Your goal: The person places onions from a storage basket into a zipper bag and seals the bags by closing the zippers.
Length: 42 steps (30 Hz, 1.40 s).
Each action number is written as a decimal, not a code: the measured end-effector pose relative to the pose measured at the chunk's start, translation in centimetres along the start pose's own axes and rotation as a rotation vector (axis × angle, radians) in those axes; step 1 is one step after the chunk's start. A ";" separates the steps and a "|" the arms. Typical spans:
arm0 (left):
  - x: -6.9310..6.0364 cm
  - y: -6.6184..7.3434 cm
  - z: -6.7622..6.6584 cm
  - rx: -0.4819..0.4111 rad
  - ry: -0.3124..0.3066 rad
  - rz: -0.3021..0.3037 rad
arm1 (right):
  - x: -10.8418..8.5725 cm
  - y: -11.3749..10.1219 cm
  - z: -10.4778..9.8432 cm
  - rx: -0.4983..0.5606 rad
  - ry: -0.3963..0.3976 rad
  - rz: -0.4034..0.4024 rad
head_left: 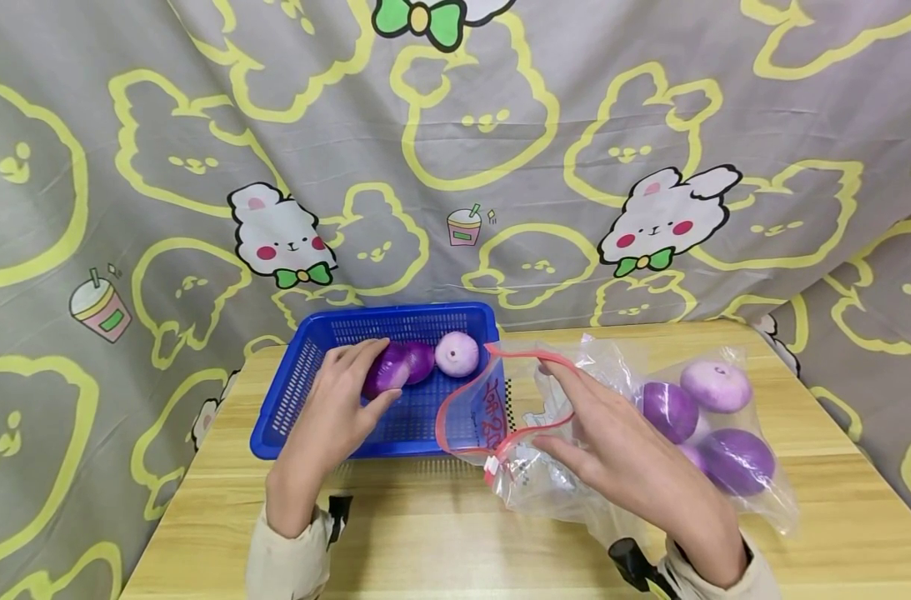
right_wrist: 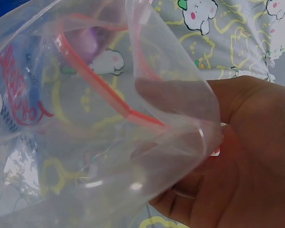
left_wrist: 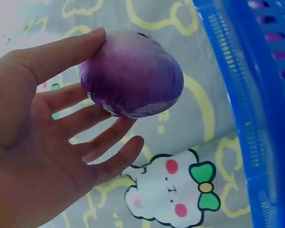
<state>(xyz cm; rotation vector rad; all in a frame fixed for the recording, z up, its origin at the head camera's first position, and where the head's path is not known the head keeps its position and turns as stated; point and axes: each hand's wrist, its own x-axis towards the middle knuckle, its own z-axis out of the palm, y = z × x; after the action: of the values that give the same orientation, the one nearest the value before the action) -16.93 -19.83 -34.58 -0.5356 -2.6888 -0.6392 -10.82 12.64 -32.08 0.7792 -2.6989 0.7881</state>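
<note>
My left hand grips a purple onion between thumb and fingers over the blue basket. In the left wrist view the held onion shows a paler top and shiny skin. Beside it are another purple onion and a pale onion in the basket. My right hand holds the clear zip bag by its red-edged mouth, which gapes toward the basket. In the right wrist view, the thumb and fingers show through the bag's plastic; the red zip strip runs across.
The blue basket stands at the back of the wooden table. Several purple and pale onions lie in clear plastic on the right, behind the right hand. A patterned grey cloth hangs at the back.
</note>
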 end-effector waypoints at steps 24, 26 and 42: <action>-1.7 4.7 -1.5 -0.084 0.111 0.187 | 0.0 0.0 0.0 -0.006 -0.013 0.016; -1.9 5.1 -1.7 -0.102 0.106 0.206 | 0.0 0.0 0.0 -0.007 -0.012 0.013; -2.7 7.9 -1.5 -0.195 0.010 0.353 | 0.1 -0.2 0.1 0.032 -0.011 -0.026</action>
<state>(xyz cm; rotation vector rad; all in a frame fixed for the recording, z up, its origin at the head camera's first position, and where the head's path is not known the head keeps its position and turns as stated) -10.87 -14.74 -31.46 -1.0249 -2.4462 -0.7984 -10.81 12.38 -32.06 0.8271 -2.6864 0.8248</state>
